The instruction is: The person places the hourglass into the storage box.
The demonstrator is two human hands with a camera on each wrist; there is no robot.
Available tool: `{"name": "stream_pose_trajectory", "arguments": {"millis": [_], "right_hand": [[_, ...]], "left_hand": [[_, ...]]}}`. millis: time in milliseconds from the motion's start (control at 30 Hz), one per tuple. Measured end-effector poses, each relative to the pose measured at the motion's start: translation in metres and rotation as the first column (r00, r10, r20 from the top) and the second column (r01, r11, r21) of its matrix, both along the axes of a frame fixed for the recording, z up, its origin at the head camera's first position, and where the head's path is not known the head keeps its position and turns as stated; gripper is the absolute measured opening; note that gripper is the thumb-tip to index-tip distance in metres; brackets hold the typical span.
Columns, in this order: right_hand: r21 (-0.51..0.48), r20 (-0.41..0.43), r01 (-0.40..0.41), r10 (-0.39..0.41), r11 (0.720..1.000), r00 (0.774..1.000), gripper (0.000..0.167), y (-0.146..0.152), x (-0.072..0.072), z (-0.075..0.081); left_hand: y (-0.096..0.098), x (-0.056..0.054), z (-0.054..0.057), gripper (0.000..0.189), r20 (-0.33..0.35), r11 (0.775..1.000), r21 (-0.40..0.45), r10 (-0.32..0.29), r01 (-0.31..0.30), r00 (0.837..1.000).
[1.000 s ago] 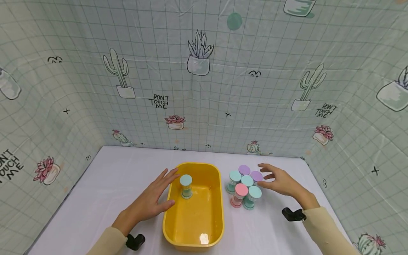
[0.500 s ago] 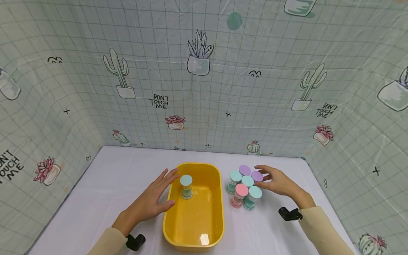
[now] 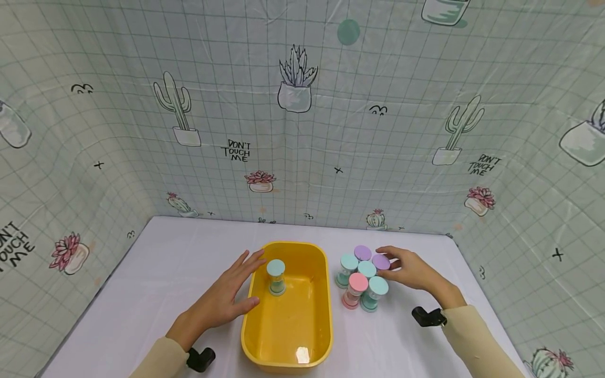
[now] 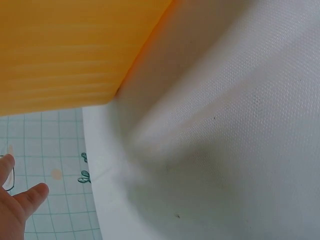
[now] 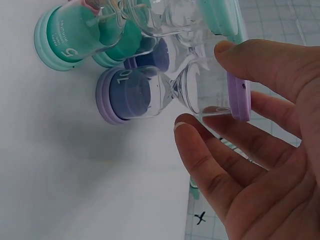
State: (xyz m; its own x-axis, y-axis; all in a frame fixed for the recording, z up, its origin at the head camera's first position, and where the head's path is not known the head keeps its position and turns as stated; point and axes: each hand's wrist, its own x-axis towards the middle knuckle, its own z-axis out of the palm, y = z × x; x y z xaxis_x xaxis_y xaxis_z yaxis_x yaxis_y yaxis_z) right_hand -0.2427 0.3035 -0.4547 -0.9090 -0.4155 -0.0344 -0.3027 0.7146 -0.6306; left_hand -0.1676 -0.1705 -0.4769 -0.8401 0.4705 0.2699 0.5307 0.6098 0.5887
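Note:
In the head view my right hand [image 3: 416, 270] is at the right side of a purple-capped hourglass [image 3: 381, 262]. The right wrist view shows the thumb and fingers on opposite sides of its upper end, pinching it near the cap; its base stands on the table, dark sand below, marked "10". Crowded against it are a second purple hourglass [image 3: 362, 252], several mint hourglasses [image 3: 377, 286] and a pink hourglass [image 3: 357, 284]. My left hand [image 3: 226, 299], fingers spread, lies at the left rim of a yellow tub [image 3: 288, 325] and holds nothing. One mint hourglass [image 3: 276, 275] stands inside the tub.
A white cloth [image 3: 156, 273] covers the table, with a patterned grid curtain [image 3: 331, 136] rising behind and at both sides. Each wrist wears a black camera mount, such as the right mount [image 3: 428, 317]. The tub's wall [image 4: 60, 55] fills the upper left of the left wrist view.
My right hand has moved slightly left, and its fingers and thumb have come in around the purple hourglass. The left hand, the tub and the other hourglasses look the same.

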Motion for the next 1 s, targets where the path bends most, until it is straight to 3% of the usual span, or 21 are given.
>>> {"name": "stream_pose_trajectory", "arguments": {"millis": [633,1000], "right_hand": [[0.02,0.016,-0.005,0.005,1.0,1.0,0.049,-0.002,-0.004,0.003],[0.04,0.024,0.074,-0.074,0.996,0.997,0.051,0.003,-0.003,0.013]], "left_hand": [[-0.001,-0.001,-0.001,0.073,-0.006,1.0,-0.004,-0.013,0.013,1.0],[-0.001,-0.002,-0.001,0.073,-0.006,1.0,-0.005,-0.015,0.015,1.0]]}}
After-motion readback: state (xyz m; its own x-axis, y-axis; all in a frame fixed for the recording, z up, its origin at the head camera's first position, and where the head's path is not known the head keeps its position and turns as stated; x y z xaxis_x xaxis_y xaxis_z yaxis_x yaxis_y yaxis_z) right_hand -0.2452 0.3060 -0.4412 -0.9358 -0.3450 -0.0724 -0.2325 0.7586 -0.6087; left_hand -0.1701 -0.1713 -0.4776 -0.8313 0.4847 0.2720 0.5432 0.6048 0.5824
